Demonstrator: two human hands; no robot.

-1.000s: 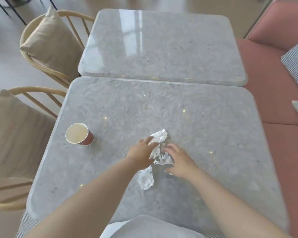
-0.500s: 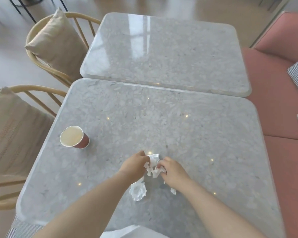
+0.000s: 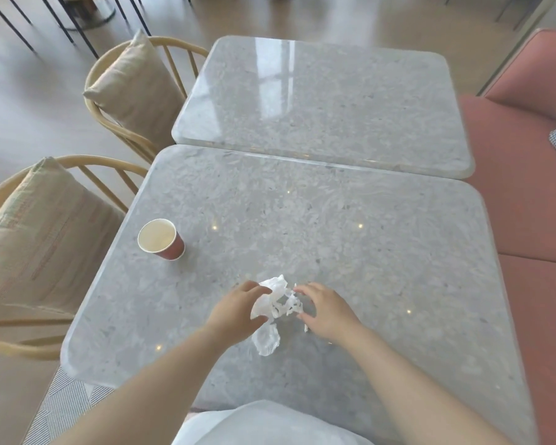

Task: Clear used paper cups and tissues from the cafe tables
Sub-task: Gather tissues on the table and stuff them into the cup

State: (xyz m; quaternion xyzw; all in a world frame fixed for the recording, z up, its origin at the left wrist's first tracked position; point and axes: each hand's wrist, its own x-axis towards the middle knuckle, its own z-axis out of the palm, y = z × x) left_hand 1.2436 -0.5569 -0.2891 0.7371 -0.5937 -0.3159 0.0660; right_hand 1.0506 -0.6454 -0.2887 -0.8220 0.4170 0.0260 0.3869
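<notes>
1. Looking down through the head camera, I see the crumpled tissue lying just below the middle of the frame on the near table, between both hands.
2. The left hand curls its fingers and thumb round the wad's left side, and the right hand curls round its right edge. Both are half closed on paper and hold nothing else.
3. To do this well, I judge the hands should squeeze the wad into one tight ball. They should tuck in the loose lobe trailing toward the lower edge and the small scrap by the right palm, so nothing drops on lifting.
4. Counts:
   - one tissue heap, though I cannot tell its sheets apart
   - one red paper cup, upright at centre left, well apart from the hands
   - two stone-look tables, with the far table in the upper frame
   - two wooden chairs at left, with a cushion on each
</notes>
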